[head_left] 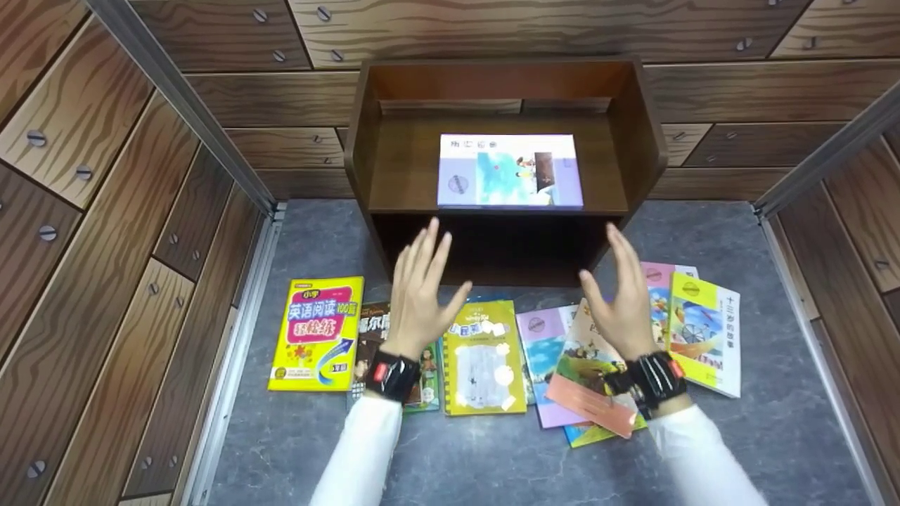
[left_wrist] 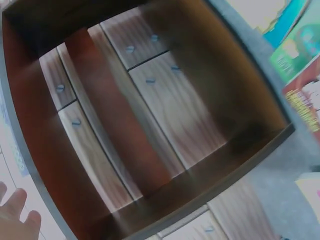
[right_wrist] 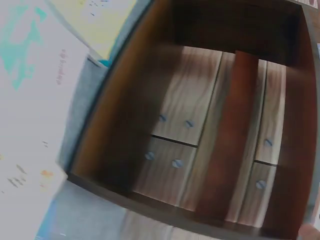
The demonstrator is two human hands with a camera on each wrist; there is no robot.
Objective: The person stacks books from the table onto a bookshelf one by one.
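Observation:
Both hands hover with fingers spread in front of a small dark brown wooden bookshelf (head_left: 401,169). On its upper board lies a white and lilac picture-cover book (head_left: 510,171), flat, beyond the fingertips of both hands. My left hand (head_left: 424,295) is nearest the shelf's left front and covers part of a dark-covered book (head_left: 373,323). Over the books on the right, my right hand (head_left: 622,306) partly hides a book with an orange lower band (head_left: 590,404). Neither hand holds anything. Both wrist views look into the shelf's lower compartment.
Left on the grey floor (head_left: 246,450) lies a yellow English-reading book (head_left: 316,334). A spiral-edged yellow book (head_left: 485,358), a lilac book (head_left: 552,372) and a yellow-green and white book (head_left: 705,334) lie further right. Wood-patterned walls (head_left: 91,232) enclose the floor.

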